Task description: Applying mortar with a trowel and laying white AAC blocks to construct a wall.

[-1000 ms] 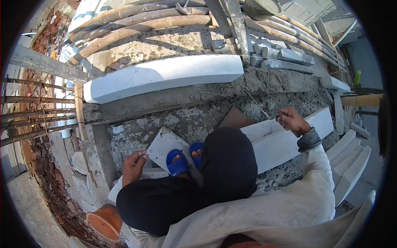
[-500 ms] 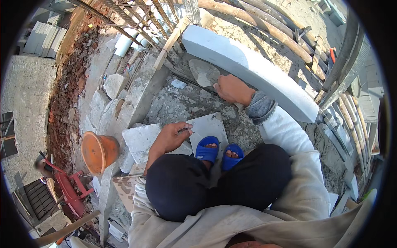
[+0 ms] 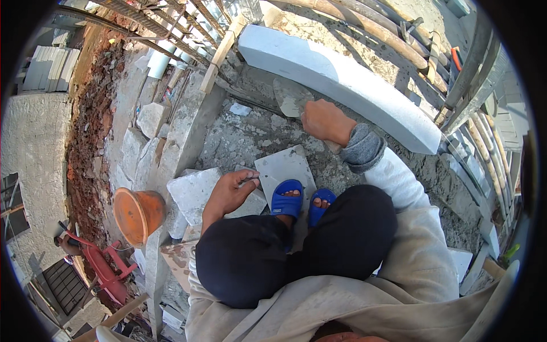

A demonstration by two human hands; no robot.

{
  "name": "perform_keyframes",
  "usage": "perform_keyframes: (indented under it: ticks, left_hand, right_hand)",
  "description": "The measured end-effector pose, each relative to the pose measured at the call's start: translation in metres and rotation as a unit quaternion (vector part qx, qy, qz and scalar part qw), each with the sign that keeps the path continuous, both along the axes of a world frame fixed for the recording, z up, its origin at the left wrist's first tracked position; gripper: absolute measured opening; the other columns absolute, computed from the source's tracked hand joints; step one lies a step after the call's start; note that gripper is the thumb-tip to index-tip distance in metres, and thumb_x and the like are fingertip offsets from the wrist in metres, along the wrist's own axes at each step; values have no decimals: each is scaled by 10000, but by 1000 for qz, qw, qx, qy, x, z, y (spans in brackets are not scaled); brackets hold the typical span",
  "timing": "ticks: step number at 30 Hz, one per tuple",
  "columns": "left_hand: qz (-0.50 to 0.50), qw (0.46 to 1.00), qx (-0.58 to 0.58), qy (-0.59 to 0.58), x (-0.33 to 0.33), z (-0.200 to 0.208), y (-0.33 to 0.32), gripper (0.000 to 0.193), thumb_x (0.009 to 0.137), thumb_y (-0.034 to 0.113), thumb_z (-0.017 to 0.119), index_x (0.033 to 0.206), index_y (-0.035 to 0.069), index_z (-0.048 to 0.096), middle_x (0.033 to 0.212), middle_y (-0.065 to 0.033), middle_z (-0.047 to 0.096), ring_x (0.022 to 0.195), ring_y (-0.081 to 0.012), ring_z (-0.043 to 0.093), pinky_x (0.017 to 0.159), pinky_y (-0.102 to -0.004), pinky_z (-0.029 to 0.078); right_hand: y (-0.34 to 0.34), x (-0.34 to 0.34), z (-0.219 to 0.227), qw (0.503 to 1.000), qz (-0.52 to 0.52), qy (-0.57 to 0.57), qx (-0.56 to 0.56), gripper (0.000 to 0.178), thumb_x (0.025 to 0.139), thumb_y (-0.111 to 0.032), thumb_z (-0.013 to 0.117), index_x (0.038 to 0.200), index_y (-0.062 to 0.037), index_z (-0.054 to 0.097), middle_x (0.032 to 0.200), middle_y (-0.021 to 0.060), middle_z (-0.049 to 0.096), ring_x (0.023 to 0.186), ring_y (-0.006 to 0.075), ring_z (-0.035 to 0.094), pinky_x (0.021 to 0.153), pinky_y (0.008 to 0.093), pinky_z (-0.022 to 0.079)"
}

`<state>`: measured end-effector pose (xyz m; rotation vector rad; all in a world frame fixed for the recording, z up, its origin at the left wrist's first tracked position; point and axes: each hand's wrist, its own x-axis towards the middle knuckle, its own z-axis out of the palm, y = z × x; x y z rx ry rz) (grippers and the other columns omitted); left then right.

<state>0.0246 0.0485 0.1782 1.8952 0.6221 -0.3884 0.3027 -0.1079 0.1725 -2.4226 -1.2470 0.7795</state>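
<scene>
My right hand [image 3: 327,122] is closed round the handle of a trowel. The trowel's grey, mortar-smeared blade [image 3: 289,98] points away to the left, beside the foot of a long row of pale lightweight blocks [image 3: 342,77]. My left hand [image 3: 229,192] hangs by my left knee, with thumb and fingers pinched together. Something small and dark may lie between them, but I cannot make it out. Below that hand are rough white block pieces [image 3: 194,194], and a flat grey slab [image 3: 283,171] lies partly under my blue sandals [image 3: 286,196].
An orange bucket [image 3: 139,214] stands at left beside a concrete beam [image 3: 191,125]. Steel rebar [image 3: 171,28] and a wooden batten [image 3: 223,54] rise at the far left. Bamboo poles [image 3: 387,37] lie beyond the blocks. A red wheelbarrow [image 3: 105,271] is at lower left.
The trowel and my right hand have shifted slightly to the right along the block row. The view has turned a little. My left hand stays near my knee.
</scene>
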Motion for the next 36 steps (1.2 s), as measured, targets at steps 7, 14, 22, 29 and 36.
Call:
perform_keyframes:
  ticks: [7,14,22,29,36]
  left_hand:
    - [-47,999,13,3,16,-12,-4,329,943,236,680,1178,7,709,1108,-186,742,1044,-305,715,915,-369,526]
    - [-70,998,1,0,33,-17,-13,309,954,206,673,1180,-3,705,1048,-116,744,971,-178,681,890,-318,514]
    - [-81,997,-21,-2,43,-19,-18,323,958,201,676,1185,-27,693,1055,-140,752,975,-166,685,882,-314,516]
    - [-79,997,-22,-2,49,-15,-24,292,969,186,667,1153,-38,708,971,-56,729,911,-113,628,859,-283,491]
    - [-80,996,-24,20,52,-26,-19,285,956,141,671,1166,-50,696,1039,-89,744,949,-118,641,880,-280,495]
  right_hand:
    - [-84,-7,-2,999,-32,-11,7,370,931,-218,540,746,84,648,744,320,649,761,494,663,759,562,541]
    - [-180,-23,-6,995,-88,-54,-10,309,955,-229,566,849,60,592,704,275,641,708,488,650,700,560,530]
    - [-243,-41,12,985,-147,-55,-67,291,962,-202,534,864,65,596,694,270,654,704,462,673,705,538,557]
    - [-292,-47,9,980,-169,-77,-75,273,976,-217,557,935,53,553,646,249,617,652,466,628,649,554,511]
    - [-345,-55,7,970,-195,-112,-93,255,971,-221,566,957,33,542,683,252,633,678,463,635,650,561,507]
